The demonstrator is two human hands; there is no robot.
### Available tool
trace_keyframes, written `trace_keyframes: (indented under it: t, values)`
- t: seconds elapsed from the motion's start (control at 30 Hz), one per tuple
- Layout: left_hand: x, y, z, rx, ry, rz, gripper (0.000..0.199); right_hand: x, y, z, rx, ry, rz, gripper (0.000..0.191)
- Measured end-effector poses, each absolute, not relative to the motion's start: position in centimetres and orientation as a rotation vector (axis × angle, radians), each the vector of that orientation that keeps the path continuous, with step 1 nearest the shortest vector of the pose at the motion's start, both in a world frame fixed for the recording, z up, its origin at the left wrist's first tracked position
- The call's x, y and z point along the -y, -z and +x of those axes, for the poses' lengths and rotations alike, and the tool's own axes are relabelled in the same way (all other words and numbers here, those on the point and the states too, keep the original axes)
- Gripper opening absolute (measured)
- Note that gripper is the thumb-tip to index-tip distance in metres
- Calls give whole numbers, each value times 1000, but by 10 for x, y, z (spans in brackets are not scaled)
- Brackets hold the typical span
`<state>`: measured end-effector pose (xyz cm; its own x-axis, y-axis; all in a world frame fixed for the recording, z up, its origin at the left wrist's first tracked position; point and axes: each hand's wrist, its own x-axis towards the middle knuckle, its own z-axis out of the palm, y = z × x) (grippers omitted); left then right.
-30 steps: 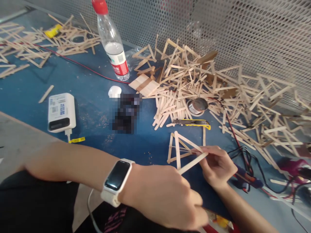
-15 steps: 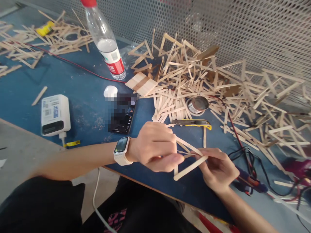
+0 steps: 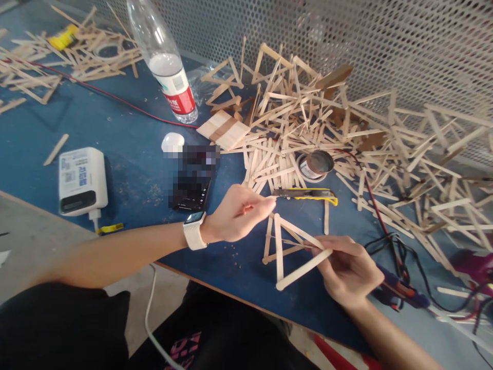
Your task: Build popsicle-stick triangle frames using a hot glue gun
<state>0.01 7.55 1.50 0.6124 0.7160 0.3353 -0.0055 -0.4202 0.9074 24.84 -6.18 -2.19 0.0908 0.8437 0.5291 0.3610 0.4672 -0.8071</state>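
My right hand (image 3: 348,270) pinches one corner of a frame of wooden sticks (image 3: 280,249), made of triangles joined at their ends. Just left of that frame, my left hand (image 3: 241,213) is closed, thumb and fingertips pressed together near the tip of a yellow utility knife (image 3: 308,194). Whatever may be between those fingertips is too small to make out. The knife lies on the blue table (image 3: 127,180). Small crumbs dot the table below my left hand.
Loose and joined sticks (image 3: 285,128) pile up along a perforated metal panel (image 3: 246,31). An open tin (image 3: 318,164), a phone (image 3: 192,180), a white earbud case (image 3: 173,142), a bottle (image 3: 173,87) and a power bank (image 3: 82,180) stand around. Right: glue gun (image 3: 404,293) and cables.
My left hand has moved left and up, off the stick frame, and its fingers have come together near the knife. My right hand still holds the frame almost in place.
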Motion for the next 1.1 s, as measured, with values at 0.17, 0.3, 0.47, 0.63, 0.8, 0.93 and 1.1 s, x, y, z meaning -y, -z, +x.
trace_keyframes:
  t: [0.17, 0.3, 0.47, 0.63, 0.8, 0.93, 1.1]
  values:
    - [-76, -6, 6, -759, -885, 1642, 71, 61, 20, 248, 1504, -494, -1102, 41]
    - [-74, -7, 6, -749, -813, 1708, 76, 62, 22, 250, 1502, -513, -1108, 43]
    - [-73, -4, 6, -775, -786, 1765, 78, 61, 21, 250, 1507, -506, -1102, 40]
    - [-74, -5, 4, -714, -773, 1799, 73, 59, 20, 249, 1511, -478, -1104, 37]
    - [-70, -8, 5, -602, -721, 2015, 62, 58, 18, 250, 1520, -476, -1108, 38]
    - [-83, -21, 2, -639, -752, 2183, 53, 58, 17, 250, 1529, -458, -1109, 37]
    - [-139, -66, -45, -849, -821, 2654, 33, 58, 17, 249, 1527, -470, -1098, 37]
